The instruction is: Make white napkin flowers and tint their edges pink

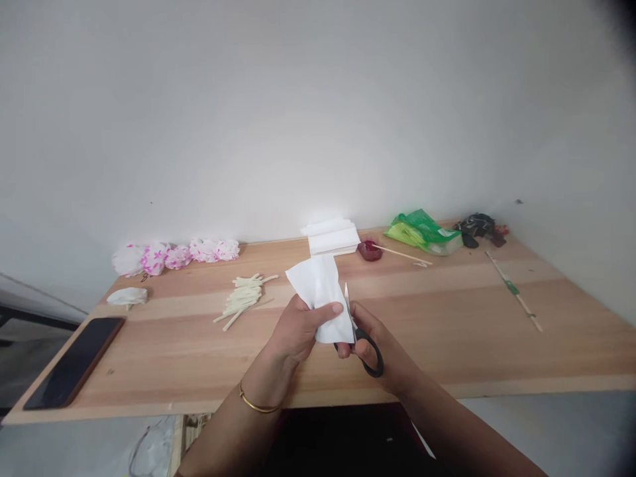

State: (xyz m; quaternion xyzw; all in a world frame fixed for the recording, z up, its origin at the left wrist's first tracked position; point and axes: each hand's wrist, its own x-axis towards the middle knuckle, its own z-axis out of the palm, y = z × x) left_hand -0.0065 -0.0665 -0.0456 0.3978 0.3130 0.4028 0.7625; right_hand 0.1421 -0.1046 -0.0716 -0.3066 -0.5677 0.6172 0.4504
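Observation:
My left hand (pixel 298 328) pinches a folded white paper (pixel 318 285), its thumb lying flat on the front of the sheet. Black-handled scissors (pixel 370 354) are in my right hand (pixel 372 338), with fingers through the loops. The scissor blades point up and stand at the paper's right edge; whether the paper lies between them I cannot tell. Both hands are held above the front middle of the wooden table. Behind them, against the wall, lies a stack of white paper (pixel 332 236).
On the wooden table (pixel 447 358) are pink-white paper flowers (pixel 166 257), a white bundle (pixel 128 296), a phone (pixel 74 361), pale strips (pixel 243 299), a dark red dish (pixel 370 250) with a stick, a green plastic packet (pixel 422 230), a black bundle (pixel 477 228) and a thin stick (pixel 514 290).

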